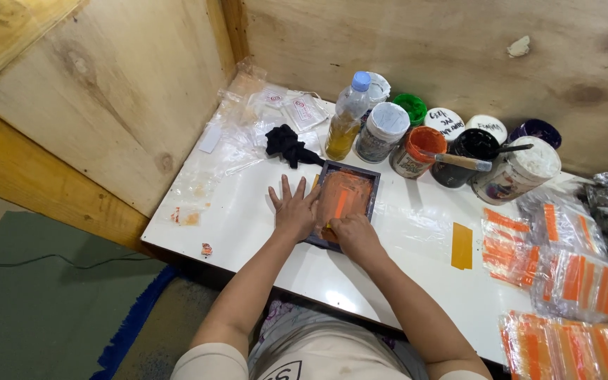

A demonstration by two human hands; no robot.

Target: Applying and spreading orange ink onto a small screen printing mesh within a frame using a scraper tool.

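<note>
A small dark-framed printing screen (369, 188) smeared with orange ink lies on the white table (262, 225). My left hand (293, 208) rests flat on the frame's left edge, fingers spread. My right hand (350, 232) is closed at the frame's near edge, gripping a small yellow squeegee (328, 225) that is mostly hidden by my fingers.
Behind the frame stand a bottle of yellowish liquid (346, 118), several paint pots, an open orange pot (423, 144) with a brush, and a black rag (286, 144). A yellow strip (461, 245) and bags with orange strips (571, 281) lie right. Wooden walls close the back and left.
</note>
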